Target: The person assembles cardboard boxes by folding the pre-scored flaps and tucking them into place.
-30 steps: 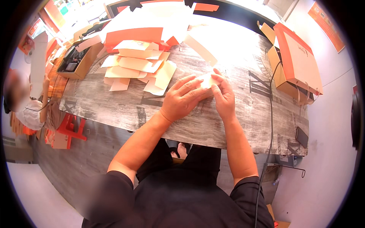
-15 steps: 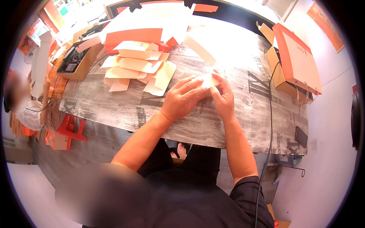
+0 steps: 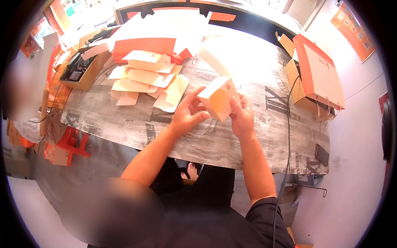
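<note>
A small paper box (image 3: 218, 101), pale with an orange-yellow side facing me, is held tilted above the wood-grain table. My right hand (image 3: 241, 116) grips its right side, thumb on the printed face and fingers behind. At the box's left edge is my left hand (image 3: 187, 114), its thumb stretched apart from the curled fingers. Whether those fingertips touch the box I cannot tell. Left of my hands lies a loose pile of unfolded pale box blanks (image 3: 144, 76). A pale card strip (image 3: 214, 62) lies just beyond the box, partly washed out by glare.
Larger white and orange card sheets (image 3: 144, 44) cover the far left. An open brown carton (image 3: 84, 68) stands beyond the table's left end, near another person holding a long pale piece. An orange-white gift bag (image 3: 318, 72), a black cable (image 3: 288, 124) and a phone (image 3: 322, 154) are at right.
The small paper box has come up and turned, so its sides now show. My left hand has drawn back leftward from its place close to my right hand.
</note>
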Action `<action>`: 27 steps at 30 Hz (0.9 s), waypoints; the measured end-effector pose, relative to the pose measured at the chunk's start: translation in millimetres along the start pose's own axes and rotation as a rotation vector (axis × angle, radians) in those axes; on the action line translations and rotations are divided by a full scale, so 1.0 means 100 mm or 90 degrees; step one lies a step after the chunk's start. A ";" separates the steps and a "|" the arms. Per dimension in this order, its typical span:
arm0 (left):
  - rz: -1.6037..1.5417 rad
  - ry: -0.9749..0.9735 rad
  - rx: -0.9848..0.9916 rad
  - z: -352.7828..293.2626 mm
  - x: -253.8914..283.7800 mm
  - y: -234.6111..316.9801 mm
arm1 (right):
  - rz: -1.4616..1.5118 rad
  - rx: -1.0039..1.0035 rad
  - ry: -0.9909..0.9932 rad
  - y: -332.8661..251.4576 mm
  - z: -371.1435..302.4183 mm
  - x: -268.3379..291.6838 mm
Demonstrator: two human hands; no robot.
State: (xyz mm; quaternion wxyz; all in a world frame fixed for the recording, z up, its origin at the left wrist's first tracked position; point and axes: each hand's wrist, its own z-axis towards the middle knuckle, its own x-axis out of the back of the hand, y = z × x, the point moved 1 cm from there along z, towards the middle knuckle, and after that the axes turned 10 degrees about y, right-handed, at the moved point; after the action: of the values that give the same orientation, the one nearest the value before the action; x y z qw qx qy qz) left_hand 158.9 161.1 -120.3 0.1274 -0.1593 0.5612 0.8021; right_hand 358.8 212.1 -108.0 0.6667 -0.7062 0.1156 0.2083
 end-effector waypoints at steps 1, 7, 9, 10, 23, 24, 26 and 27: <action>-0.005 0.009 0.006 -0.01 -0.03 0.00 | 0.007 -0.020 0.006 0.02 0.00 0.00; 0.000 0.135 0.080 0.00 0.02 -0.01 | -0.286 0.252 -0.068 0.13 -0.04 -0.07; -0.006 0.198 0.114 -0.01 0.00 0.02 | -0.357 0.339 -0.078 0.10 -0.06 -0.08; -0.007 0.183 0.112 -0.01 0.00 0.01 | -0.382 0.350 -0.084 0.08 -0.05 -0.07; 0.122 0.175 0.046 -0.04 0.02 -0.19 | -0.524 0.453 -0.136 0.06 -0.19 -0.18; 0.132 0.175 0.039 -0.04 0.03 -0.20 | -0.531 0.464 -0.137 0.07 -0.18 -0.18; 0.128 0.165 0.046 -0.04 0.04 -0.20 | -0.545 0.487 -0.138 0.09 -0.16 -0.19; 0.126 0.160 0.049 -0.04 0.05 -0.20 | -0.523 0.460 -0.142 0.09 -0.16 -0.18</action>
State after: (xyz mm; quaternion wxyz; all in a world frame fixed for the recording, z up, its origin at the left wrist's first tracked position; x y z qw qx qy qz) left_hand 162.4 164.5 -140.6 -0.0176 -0.1972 0.6163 0.7623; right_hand 341.1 193.7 -108.1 0.9008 -0.3938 -0.1763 -0.0481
